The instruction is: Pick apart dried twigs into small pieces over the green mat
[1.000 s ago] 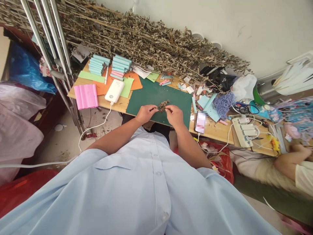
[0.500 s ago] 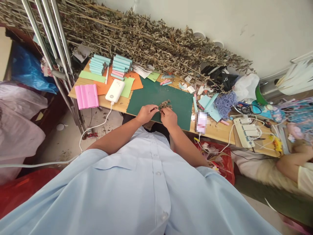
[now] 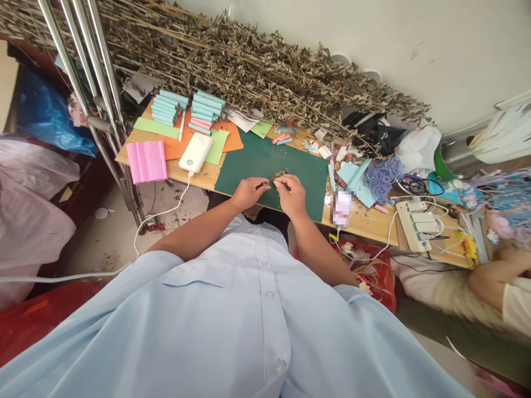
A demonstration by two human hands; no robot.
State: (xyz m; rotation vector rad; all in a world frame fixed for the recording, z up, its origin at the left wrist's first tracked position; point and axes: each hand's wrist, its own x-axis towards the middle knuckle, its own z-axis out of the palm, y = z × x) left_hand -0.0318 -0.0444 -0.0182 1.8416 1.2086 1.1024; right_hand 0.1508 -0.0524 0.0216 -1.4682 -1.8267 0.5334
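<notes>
Over the near edge of a green cutting mat [image 3: 307, 177], my left hand [image 3: 250, 192] is closed in a pinch, with a small dark bit of dried leaves at its fingertips. My right hand [image 3: 291, 194] is just to its right, thumb and fingers pinched together; what they hold is too small to make out. A little heap of dried leaves [image 3: 279, 175] lies on the mat beyond the fingertips, partly hidden by my right hand. A small gap separates the two hands.
Dried stalks [image 3: 257, 66] pile along the back. Left are stacked blue rolls [image 3: 170, 108], a pink sheet [image 3: 146, 161] and a white power bank [image 3: 196, 152]. Right are a phone [image 3: 342, 209], purple yarn [image 3: 382, 177] and a power strip [image 3: 414, 225]. Another person's arm [image 3: 493, 282] shows far right.
My right hand has shifted slightly right and forward, away from my left fingertips, and now covers part of the leaf heap. My left hand has hardly moved.
</notes>
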